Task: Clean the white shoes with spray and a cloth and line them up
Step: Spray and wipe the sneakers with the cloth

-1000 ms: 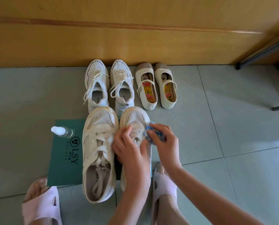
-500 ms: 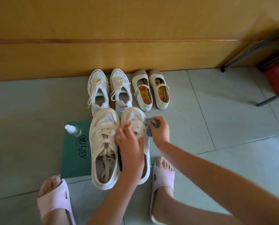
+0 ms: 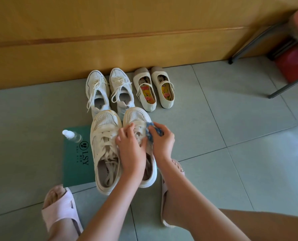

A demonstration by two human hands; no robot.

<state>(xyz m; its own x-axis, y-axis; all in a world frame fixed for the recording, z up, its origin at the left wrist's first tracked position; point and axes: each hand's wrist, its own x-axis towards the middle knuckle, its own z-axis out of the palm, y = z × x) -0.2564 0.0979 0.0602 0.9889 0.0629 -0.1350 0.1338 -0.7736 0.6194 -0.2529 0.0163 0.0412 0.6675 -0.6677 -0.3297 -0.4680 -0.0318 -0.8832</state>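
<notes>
the shoe (image 3: 136,117) sits on the mat (image 3: 75,164), touching its mate (image 3: 104,148). the right hand (image 3: 162,142) pinches the cloth (image 3: 151,132) against its laces, and the left hand (image 3: 130,150) grips its tongue. the mate looks yellowed, likely unwiped. sneakers (image 3: 108,91) and flats (image 3: 153,89) line the wall. the spray (image 3: 71,135) stands left, clear.

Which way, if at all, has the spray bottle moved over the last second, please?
No. The spray bottle still sits at the far left corner of the green mat, just beyond its LSY logo; only the camera shifted.
</notes>
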